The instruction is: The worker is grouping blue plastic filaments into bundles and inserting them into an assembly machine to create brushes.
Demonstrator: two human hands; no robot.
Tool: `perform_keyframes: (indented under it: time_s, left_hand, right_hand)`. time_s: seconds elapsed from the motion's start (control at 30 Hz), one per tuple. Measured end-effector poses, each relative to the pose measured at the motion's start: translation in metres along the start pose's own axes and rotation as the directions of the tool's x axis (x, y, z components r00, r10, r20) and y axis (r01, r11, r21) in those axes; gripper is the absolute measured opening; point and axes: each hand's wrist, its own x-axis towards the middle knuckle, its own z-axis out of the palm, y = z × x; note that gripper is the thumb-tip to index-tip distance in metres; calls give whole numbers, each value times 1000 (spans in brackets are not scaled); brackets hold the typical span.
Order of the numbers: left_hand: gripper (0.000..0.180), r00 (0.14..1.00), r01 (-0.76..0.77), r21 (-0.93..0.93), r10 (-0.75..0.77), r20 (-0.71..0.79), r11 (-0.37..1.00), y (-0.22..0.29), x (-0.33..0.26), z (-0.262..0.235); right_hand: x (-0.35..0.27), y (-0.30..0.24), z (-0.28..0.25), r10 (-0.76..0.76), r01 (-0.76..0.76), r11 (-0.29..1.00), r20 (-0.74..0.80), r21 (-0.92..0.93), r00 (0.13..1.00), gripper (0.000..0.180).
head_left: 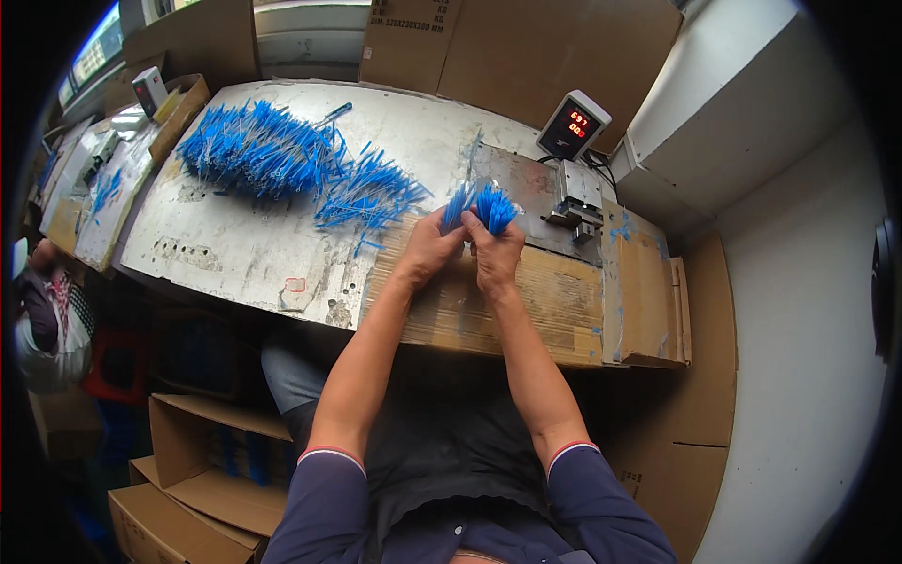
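Observation:
Both hands are together above the cardboard sheet on the table, their fingers touching or nearly so. My left hand is closed around a bundle of thin blue and clear sticks, which point up and away from me. In my right hand is a second bundle of blue sticks, its blue ends fanned out at the top. The exact kind of these sticks is too small to tell. A large heap of the same blue sticks lies on the table to the left, with a looser pile at its near right.
A small metal fixture stands on a dark plate at the right, below a box with a red digital display. Cardboard covers the table's front. Open cartons sit below left. A person is at the far left.

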Motion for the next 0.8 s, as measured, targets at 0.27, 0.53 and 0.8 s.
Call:
perform_keyframes:
  time_s: [0.27, 0.53, 0.8]
  left_hand:
    - [24, 999, 3, 42, -5, 52, 999, 3, -1, 1]
    - [24, 995, 79, -247, -92, -43, 966, 1, 0, -2]
    - [19, 988, 113, -151, -128, -90, 982, 0, 1, -3]
  right_hand:
    - [7, -3, -10, 72, -71, 996, -11, 55, 997, 11]
    - [18, -25, -12, -11, 84, 931, -203, 355, 979, 8]
    - [10, -5, -6, 135, -139, 990, 91, 40, 987, 8]
